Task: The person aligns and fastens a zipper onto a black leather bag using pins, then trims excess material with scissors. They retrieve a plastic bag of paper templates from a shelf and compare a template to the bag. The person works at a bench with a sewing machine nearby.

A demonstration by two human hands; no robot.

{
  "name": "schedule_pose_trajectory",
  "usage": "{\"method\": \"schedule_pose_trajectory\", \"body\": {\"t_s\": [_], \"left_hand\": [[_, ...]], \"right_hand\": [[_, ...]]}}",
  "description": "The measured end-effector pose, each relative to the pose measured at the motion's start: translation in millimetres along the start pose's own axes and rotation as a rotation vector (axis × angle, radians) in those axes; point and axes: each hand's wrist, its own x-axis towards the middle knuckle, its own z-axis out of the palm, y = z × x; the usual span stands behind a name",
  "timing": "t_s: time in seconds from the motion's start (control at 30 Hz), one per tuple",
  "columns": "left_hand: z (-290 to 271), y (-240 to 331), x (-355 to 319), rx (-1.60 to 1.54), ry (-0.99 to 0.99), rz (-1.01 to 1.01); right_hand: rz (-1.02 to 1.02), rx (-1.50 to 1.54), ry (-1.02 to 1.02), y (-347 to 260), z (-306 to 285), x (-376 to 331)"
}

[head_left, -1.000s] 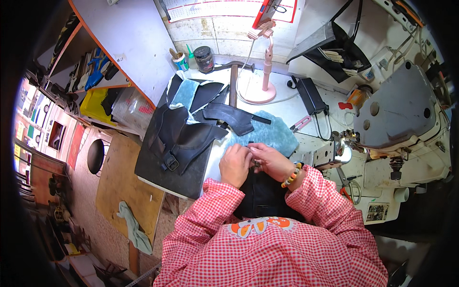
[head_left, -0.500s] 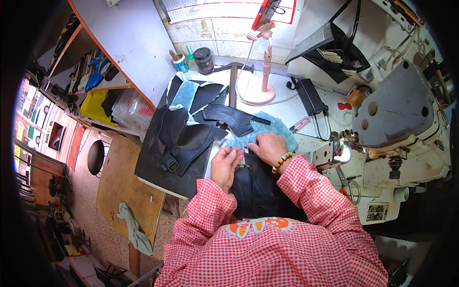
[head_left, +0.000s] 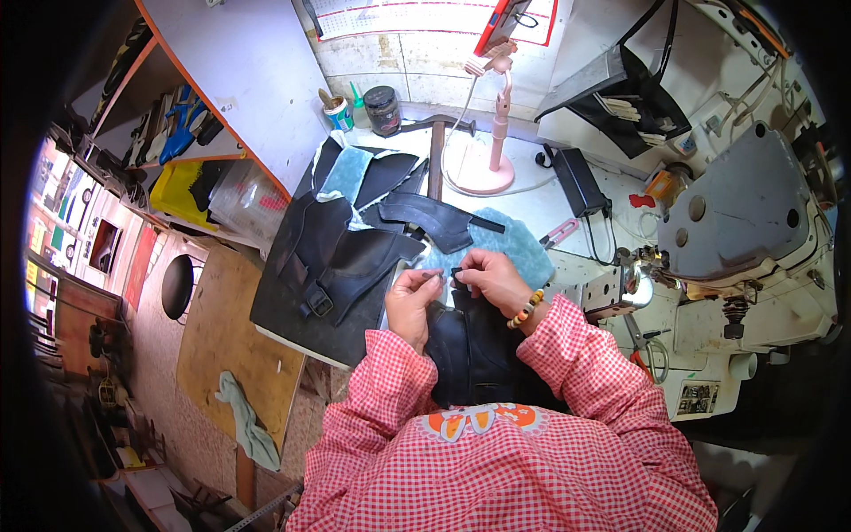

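At the white worktop's (head_left: 532, 204) near edge, a flat black leather piece (head_left: 487, 335) is pinched by the right hand (head_left: 493, 281), the left hand (head_left: 409, 306) closed, contents unclear, and could be dropped if loosely gripped.

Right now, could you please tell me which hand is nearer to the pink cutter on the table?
Right. The right hand is left of the pink cutter and nearer the wearer's body; the left hand is farther left.

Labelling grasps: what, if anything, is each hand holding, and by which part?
Right hand pinches a small black bit at the upper end of the black leather piece; can't tell if attached. Left hand: pinched, contents unclear.
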Motion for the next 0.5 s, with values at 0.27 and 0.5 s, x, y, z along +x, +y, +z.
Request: {"method": "schedule_pose_trajectory", "body": {"t_s": [0.27, 0.5], "left_hand": [[10, 2, 6, 0.139, -0.014, 0.162], [13, 1, 1, 0.278, -0.058, 0.293]], "right_hand": [[-0.057, -0.091, 0.005, -2, 5, -5], [-0.136, -0.254, 0.067, 2, 5, -5]]}}
